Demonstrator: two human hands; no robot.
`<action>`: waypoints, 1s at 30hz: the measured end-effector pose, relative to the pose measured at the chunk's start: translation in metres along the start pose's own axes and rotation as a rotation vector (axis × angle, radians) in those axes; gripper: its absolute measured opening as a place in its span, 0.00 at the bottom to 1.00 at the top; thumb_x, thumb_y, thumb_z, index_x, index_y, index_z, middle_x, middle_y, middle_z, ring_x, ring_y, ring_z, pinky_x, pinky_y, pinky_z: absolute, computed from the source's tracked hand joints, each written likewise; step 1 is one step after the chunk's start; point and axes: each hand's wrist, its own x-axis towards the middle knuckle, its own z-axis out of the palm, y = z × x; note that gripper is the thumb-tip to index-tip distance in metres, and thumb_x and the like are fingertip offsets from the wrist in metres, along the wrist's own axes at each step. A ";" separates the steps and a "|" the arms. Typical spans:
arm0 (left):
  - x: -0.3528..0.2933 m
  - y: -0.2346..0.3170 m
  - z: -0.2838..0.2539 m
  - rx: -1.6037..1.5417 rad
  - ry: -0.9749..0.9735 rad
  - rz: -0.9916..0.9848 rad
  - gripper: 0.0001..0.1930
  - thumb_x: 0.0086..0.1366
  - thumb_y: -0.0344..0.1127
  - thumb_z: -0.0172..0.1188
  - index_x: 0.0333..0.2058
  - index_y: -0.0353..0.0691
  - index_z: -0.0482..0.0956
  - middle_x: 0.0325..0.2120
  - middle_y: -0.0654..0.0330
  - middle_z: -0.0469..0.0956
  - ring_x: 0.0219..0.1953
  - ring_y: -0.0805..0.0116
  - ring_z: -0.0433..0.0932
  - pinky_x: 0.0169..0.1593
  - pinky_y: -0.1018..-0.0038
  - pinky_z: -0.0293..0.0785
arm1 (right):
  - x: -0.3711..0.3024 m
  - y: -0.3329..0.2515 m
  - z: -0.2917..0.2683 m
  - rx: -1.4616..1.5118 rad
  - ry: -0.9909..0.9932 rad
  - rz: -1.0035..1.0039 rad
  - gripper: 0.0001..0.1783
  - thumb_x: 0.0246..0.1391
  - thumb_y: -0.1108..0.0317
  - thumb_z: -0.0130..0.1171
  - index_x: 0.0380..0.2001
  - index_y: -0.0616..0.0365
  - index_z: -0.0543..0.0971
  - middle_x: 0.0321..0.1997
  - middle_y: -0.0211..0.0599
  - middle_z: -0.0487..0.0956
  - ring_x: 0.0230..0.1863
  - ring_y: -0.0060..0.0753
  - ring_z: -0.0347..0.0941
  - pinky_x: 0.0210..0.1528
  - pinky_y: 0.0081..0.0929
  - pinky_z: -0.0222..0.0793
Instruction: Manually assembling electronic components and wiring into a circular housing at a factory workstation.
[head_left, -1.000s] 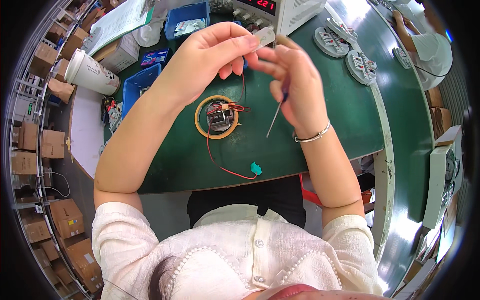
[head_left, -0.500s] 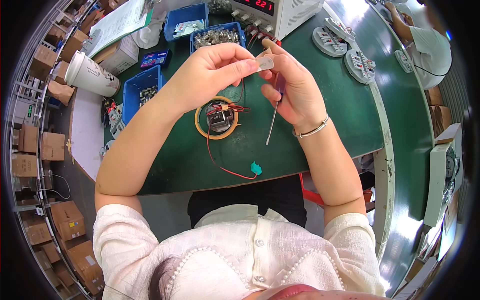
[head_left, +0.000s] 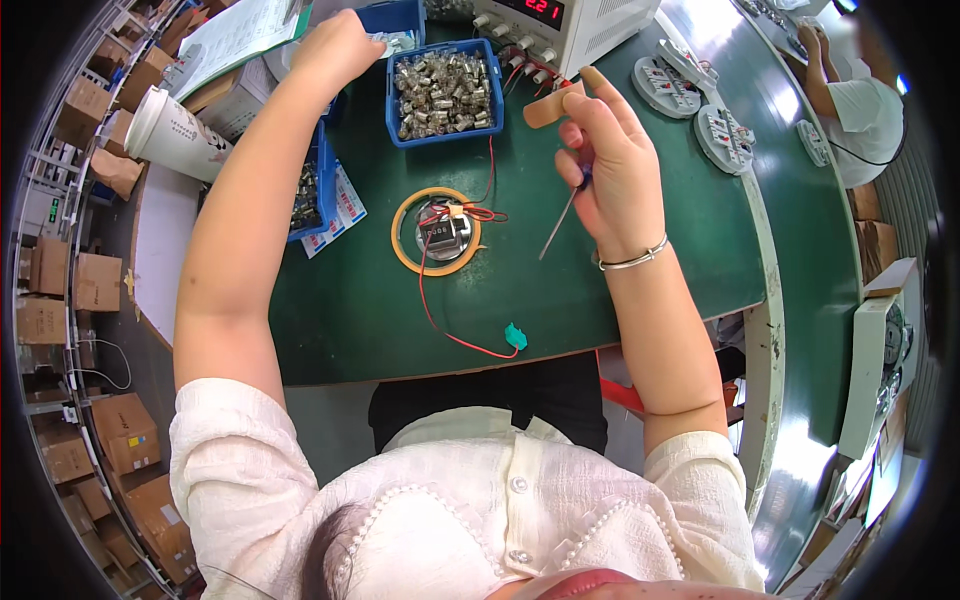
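On my feed the green bench (head_left: 620, 320) is crowded along its far side. A blue bin of small glass-and-metal parts (head_left: 450, 134) stands between the two hands, with a white power supply (head_left: 605, 35) behind it to the right; round white discs (head_left: 722, 140) lie further right. Nearer the bench edge, a yellow ring (head_left: 440, 270) surrounds a small black counter (head_left: 440, 236), and its red wire trails to a green lump (head_left: 515, 337).

I see the right hand (head_left: 622, 170) curled around a screwdriver (head_left: 558, 228), shaft slanting down over the bench, with a tan piece (head_left: 550, 108) at thumb and forefinger; I can't tell whether that is pinched or wrapped on. The left hand (head_left: 338, 48) is partly curled beside the rear blue bin (head_left: 395, 14), covering part of it. Its fingertips are mostly hidden, so I can't tell its grip.

The left forearm blocks much of the left blue bin (head_left: 327, 180) and the white card (head_left: 345, 208) is partly under that bin. The power supply is cut off at the top, and most of the screwdriver's handle is lost in the palm.
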 end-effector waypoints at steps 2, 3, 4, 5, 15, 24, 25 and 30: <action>-0.002 -0.004 -0.002 -0.008 0.153 0.122 0.20 0.63 0.51 0.60 0.38 0.37 0.82 0.28 0.54 0.82 0.30 0.66 0.79 0.36 0.74 0.72 | -0.001 -0.001 0.003 0.001 -0.020 0.019 0.36 0.56 0.72 0.61 0.65 0.71 0.59 0.39 0.29 0.75 0.29 0.12 0.66 0.18 0.13 0.56; -0.008 0.030 -0.036 -0.207 -0.008 0.037 0.21 0.64 0.51 0.60 0.40 0.37 0.82 0.28 0.55 0.82 0.31 0.69 0.79 0.37 0.75 0.73 | -0.002 -0.002 -0.001 -0.001 0.002 0.015 0.36 0.56 0.72 0.61 0.65 0.71 0.59 0.39 0.29 0.75 0.29 0.12 0.66 0.18 0.13 0.56; -0.026 0.068 -0.079 -0.391 -0.168 -0.060 0.21 0.65 0.52 0.59 0.42 0.37 0.82 0.29 0.56 0.82 0.32 0.71 0.79 0.39 0.76 0.73 | -0.003 -0.004 0.000 -0.007 -0.022 0.022 0.36 0.56 0.72 0.60 0.65 0.71 0.59 0.39 0.29 0.74 0.29 0.13 0.66 0.18 0.12 0.56; -0.043 0.082 -0.084 -0.663 -0.210 -0.022 0.17 0.66 0.49 0.59 0.36 0.38 0.81 0.25 0.63 0.78 0.28 0.77 0.74 0.33 0.79 0.69 | -0.005 -0.005 0.001 -0.013 -0.048 0.030 0.36 0.56 0.72 0.60 0.65 0.71 0.58 0.38 0.29 0.74 0.28 0.13 0.65 0.18 0.12 0.56; -0.130 0.136 -0.134 -1.444 -0.448 -0.139 0.13 0.67 0.40 0.61 0.36 0.33 0.80 0.28 0.64 0.80 0.32 0.81 0.77 0.37 0.81 0.74 | -0.022 -0.006 0.015 0.010 -0.283 0.054 0.41 0.53 0.74 0.63 0.66 0.74 0.54 0.39 0.33 0.78 0.23 0.12 0.64 0.17 0.11 0.57; -0.146 0.128 -0.163 -1.573 -0.407 -0.185 0.11 0.70 0.37 0.57 0.40 0.34 0.78 0.31 0.62 0.79 0.31 0.79 0.74 0.37 0.80 0.69 | -0.019 -0.010 0.010 0.209 -0.448 0.312 0.36 0.61 0.61 0.50 0.66 0.71 0.55 0.37 0.32 0.80 0.21 0.15 0.61 0.14 0.13 0.56; -0.148 0.127 -0.167 -1.608 -0.334 -0.227 0.11 0.70 0.38 0.57 0.40 0.34 0.77 0.30 0.62 0.79 0.31 0.78 0.73 0.36 0.80 0.68 | -0.020 -0.011 0.010 0.271 -0.511 0.377 0.35 0.62 0.58 0.47 0.66 0.69 0.56 0.37 0.32 0.79 0.21 0.15 0.60 0.14 0.13 0.55; -0.162 0.131 -0.195 -1.638 -0.130 -0.284 0.11 0.70 0.37 0.56 0.41 0.34 0.76 0.30 0.60 0.77 0.30 0.76 0.72 0.36 0.80 0.67 | -0.034 -0.018 0.018 0.309 -0.650 0.513 0.35 0.62 0.54 0.43 0.66 0.66 0.58 0.35 0.31 0.79 0.19 0.16 0.59 0.13 0.13 0.54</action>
